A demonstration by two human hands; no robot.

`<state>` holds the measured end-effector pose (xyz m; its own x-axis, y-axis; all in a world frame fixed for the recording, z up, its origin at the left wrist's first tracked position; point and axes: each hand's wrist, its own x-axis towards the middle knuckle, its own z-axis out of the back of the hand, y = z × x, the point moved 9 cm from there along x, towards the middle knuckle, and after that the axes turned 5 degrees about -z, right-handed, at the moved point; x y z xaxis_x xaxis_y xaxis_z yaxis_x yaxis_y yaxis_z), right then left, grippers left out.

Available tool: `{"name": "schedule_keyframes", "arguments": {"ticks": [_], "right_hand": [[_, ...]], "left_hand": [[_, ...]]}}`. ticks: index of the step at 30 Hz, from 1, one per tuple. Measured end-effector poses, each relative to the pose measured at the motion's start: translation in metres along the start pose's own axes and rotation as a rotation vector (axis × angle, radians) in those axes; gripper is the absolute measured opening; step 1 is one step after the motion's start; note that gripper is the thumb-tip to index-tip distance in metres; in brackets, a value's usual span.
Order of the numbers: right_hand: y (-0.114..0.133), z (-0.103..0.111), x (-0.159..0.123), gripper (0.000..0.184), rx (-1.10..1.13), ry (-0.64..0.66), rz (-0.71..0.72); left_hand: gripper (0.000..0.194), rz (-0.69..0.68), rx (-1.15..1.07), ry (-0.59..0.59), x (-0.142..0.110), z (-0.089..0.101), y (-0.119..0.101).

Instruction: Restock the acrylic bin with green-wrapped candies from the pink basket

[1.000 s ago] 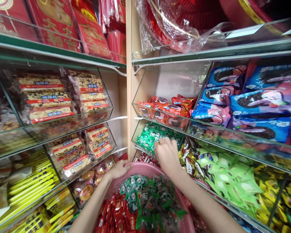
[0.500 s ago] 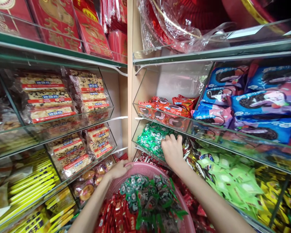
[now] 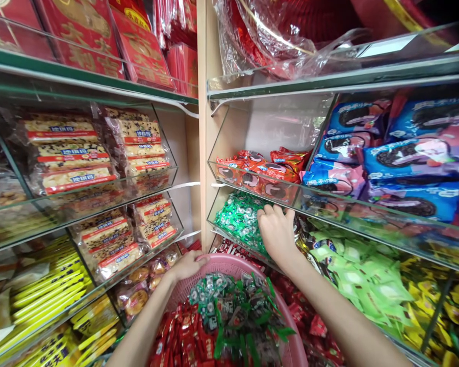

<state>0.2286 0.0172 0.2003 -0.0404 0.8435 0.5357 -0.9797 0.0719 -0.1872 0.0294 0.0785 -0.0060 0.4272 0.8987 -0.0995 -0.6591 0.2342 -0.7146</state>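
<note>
My left hand (image 3: 188,266) grips the far left rim of a pink plastic basket (image 3: 221,262). Inside the basket lie red-wrapped sweets (image 3: 185,334) on the left, with green-and-clear wrapped sweets (image 3: 237,311) beside and behind them. My right hand (image 3: 276,229) reaches into a glass shelf compartment at the right end of a heap of small green-wrapped candies (image 3: 239,216). Its knuckles are bent and its fingers curl downward; the fingertips, and anything held in them, are hidden.
Red packets of biscuits (image 3: 258,171) and blue cookie packs (image 3: 416,158) fill the shelf above my right hand. Light green packets (image 3: 367,272) lie to its right. Wrapped bars (image 3: 71,153) stand on the left shelves. A wooden post (image 3: 203,127) divides the two shelf sides; glass edges surround both arms.
My right hand has shifted very slightly right and down at the green candies. The view has moved slightly. My left hand keeps its grip on the basket rim.
</note>
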Motion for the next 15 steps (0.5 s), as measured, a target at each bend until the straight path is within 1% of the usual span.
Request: {"name": "schedule_keyframes", "arguments": {"ticks": [2,4,6,7,9,11,13,15], "right_hand": [[0.004,0.011,-0.006,0.023,0.047,-0.052,0.004],[0.014,0.018,-0.016,0.022,0.156,-0.066,0.032],[0.029,0.016,-0.028,0.021,0.335,-0.025,0.066],[0.037,0.011,-0.034,0.021,0.443,0.013,0.081],[0.054,-0.005,-0.047,0.02,0.666,0.108,0.101],[0.067,-0.031,-0.059,0.018,0.863,0.212,0.089],[0.076,-0.061,-0.068,0.018,1.004,0.308,0.034],[0.079,-0.087,-0.075,0.018,1.089,0.354,-0.032]], "left_hand": [[0.044,-0.01,-0.003,-0.003,0.001,0.0,0.0],[0.044,-0.02,0.001,-0.009,0.001,0.001,0.0],[0.046,-0.018,0.0,-0.016,0.002,0.001,0.001],[0.047,-0.018,-0.007,-0.018,0.002,0.001,0.001],[0.048,-0.023,-0.022,-0.021,0.001,0.001,0.001],[0.047,-0.034,-0.027,-0.024,0.0,0.0,-0.001],[0.045,-0.037,-0.019,-0.028,-0.001,0.001,-0.003],[0.045,-0.023,-0.005,-0.027,-0.002,0.001,-0.003]]}}
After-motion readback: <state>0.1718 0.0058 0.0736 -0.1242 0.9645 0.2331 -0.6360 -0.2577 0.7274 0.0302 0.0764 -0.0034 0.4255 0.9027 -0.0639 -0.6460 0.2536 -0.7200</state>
